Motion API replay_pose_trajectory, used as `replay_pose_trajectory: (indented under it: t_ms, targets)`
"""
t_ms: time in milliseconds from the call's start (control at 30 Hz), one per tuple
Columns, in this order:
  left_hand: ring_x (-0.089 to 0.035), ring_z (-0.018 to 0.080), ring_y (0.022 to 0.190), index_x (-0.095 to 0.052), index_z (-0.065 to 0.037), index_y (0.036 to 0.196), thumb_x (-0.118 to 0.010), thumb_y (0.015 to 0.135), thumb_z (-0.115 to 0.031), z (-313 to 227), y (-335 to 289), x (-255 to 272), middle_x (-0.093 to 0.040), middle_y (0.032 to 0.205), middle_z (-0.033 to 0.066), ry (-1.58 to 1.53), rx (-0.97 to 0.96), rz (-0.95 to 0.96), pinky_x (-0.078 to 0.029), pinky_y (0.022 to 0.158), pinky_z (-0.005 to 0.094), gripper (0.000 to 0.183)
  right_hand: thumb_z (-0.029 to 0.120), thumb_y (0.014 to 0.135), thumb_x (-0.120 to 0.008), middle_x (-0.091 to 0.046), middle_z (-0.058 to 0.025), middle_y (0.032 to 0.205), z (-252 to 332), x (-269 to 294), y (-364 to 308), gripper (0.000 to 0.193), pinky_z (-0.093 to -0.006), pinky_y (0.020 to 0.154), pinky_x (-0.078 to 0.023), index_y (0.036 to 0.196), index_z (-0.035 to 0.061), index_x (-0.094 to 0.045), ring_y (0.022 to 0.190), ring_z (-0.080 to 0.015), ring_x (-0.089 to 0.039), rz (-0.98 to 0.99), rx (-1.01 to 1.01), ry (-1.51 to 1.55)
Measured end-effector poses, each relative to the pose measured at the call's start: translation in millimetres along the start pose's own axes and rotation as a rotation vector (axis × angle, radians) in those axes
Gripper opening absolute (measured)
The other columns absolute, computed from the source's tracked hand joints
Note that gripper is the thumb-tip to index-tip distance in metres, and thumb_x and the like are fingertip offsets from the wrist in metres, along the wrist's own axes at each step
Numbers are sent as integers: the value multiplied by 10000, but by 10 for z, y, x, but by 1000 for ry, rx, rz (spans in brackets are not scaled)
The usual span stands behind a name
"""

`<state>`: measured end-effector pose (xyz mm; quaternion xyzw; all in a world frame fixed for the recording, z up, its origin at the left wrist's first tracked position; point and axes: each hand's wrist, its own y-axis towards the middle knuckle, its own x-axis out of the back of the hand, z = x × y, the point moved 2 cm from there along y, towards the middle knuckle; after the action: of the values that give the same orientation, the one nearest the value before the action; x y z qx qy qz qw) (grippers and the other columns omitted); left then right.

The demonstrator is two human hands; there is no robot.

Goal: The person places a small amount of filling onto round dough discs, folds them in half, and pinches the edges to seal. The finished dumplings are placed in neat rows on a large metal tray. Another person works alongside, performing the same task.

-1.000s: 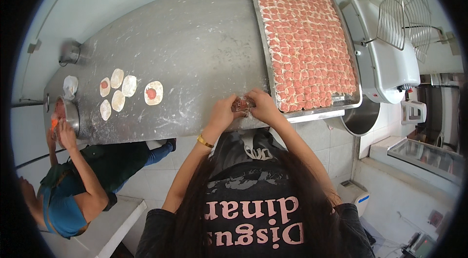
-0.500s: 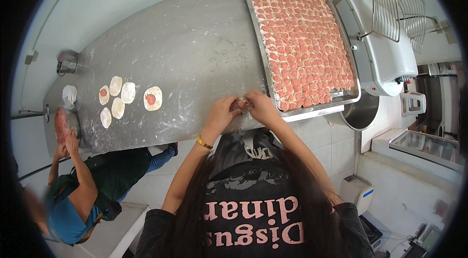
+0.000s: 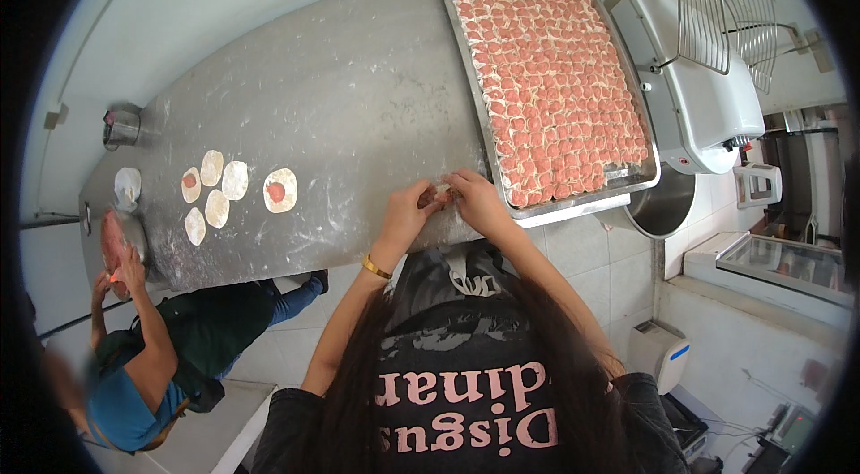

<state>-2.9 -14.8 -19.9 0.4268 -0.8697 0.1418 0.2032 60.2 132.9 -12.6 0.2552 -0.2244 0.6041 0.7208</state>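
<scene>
While the left hand (image 3: 408,214) and right hand (image 3: 477,203) pinch a filled wrapper (image 3: 437,195) between them, the one-o'clock tray (image 3: 632,176) looks nearly full; four bare wrappers (image 3: 217,209) and two topped wrappers (image 3: 279,192) lie unfolded toward nine o'clock

The left hand (image 3: 407,212) and right hand (image 3: 477,203) partly hide the small piece (image 3: 441,191) between them.

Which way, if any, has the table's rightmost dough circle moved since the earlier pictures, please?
No: the dough circle keeps its place on the table.
</scene>
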Motion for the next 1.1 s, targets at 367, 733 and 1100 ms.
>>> replay_pose_trajectory:
  t_ms: [367, 733, 1100]
  targets:
    - [-677, 254, 801, -614, 10, 1014, -692, 741, 37, -42, -48, 99, -675, 887, 144, 63, -49, -50, -537, 713, 318, 285, -70, 703, -564, -591, -145, 905, -12, 25, 22, 335, -413, 759, -485, 1024, 16, -607, 877, -353, -594, -49, 111, -39]
    - [-652, 167, 888, -591, 20, 1044, -630, 818, 34, 155, 7, -32, -662, 992, 92, -214, 220, 81, -516, 778, 271, 230, 11, 740, -581, -570, -148, 898, 5, -27, 29, 217, -439, 735, -475, 956, 33, -593, 867, -362, -584, 35, 100, -1]
    - [-616, 137, 891, -562, 22, 1084, -594, 835, 31, -54, 229, -15, -624, 986, 67, -285, 131, 158, -515, 781, 265, 252, 63, 681, -705, -649, -132, 852, -871, 2058, -715, 288, -368, 700, -511, 968, 66, -682, 754, -290, -647, -689, -519, -34]
